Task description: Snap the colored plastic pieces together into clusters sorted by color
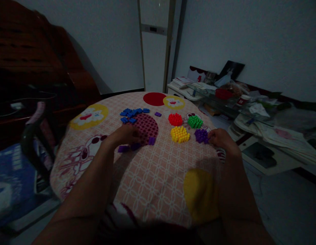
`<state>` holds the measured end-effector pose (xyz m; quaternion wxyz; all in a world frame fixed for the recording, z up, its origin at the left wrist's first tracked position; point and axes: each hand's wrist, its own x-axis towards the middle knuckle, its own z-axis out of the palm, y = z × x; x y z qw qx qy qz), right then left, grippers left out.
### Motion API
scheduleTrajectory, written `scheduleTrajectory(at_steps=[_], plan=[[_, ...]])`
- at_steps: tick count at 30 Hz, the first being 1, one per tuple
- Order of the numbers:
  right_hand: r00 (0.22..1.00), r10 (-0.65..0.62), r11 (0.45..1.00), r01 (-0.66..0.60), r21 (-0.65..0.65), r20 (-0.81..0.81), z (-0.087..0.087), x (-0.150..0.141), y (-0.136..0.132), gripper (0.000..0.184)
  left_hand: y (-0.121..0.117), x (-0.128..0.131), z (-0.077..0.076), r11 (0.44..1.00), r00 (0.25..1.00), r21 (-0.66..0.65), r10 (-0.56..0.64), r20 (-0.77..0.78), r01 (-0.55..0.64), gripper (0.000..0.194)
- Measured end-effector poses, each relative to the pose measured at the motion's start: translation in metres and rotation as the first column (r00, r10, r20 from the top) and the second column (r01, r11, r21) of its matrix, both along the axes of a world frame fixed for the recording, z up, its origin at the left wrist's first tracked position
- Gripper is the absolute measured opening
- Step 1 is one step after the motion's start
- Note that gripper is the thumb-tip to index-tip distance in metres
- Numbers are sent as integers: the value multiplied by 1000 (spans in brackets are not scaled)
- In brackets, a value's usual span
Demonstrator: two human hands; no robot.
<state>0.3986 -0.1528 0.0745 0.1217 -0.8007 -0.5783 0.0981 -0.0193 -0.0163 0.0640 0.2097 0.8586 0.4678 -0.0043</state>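
Note:
My left hand [127,135] is over the left part of the table, its fingers curled downward; whatever they may hold is hidden. Close beneath and beside it lie small purple plastic pieces [151,141], with more purple pieces [123,148] by the wrist. Beyond it is a loose group of flat blue pieces [132,113]. On the right, my right hand [220,139] has its fingers closed at the edge of a purple knobbly cluster [201,135], seemingly touching it. Near that cluster sit similar yellow [180,134], red [175,119] and green [195,121] clusters.
A patterned cloth covers the round table [153,180]. One purple piece [158,114] lies apart near the middle. To the right stands a cluttered glass shelf unit [211,93]; a chair [37,146] is at the left. A tall white cabinet-like unit [154,61] stands behind.

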Motion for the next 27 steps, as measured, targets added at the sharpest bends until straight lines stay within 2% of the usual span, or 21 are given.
scheduleTrajectory(at_steps=[3,7,12,15,18,21,24,27], plan=[[996,-5,1000,7,-14,86,-5,-7,5,19,-2,-6,3,997,994,-33,-68,-91,66,19],[991,-7,999,12,-35,132,-8,-13,7,20,-5,-3,5,992,971,-35,-126,-201,121,35],[988,-11,997,24,-79,157,-7,-8,7,19,-5,3,-3,991,927,12,-118,-357,131,47],[990,-31,999,36,-34,135,-3,-3,7,14,-4,2,-9,993,931,37,-93,-353,113,43],[999,5,995,0,99,-48,2,-8,5,6,-4,1,-10,996,977,37,-77,-197,86,33],[929,124,968,-36,249,-350,3,-29,4,10,-6,4,-8,994,990,-5,-104,100,105,27],[788,241,957,-97,272,-567,-2,-63,7,22,-11,18,-7,974,903,-105,-144,404,203,23],[652,357,934,-226,278,-669,-10,-100,14,27,-19,38,-13,935,791,-173,-153,593,311,24]])
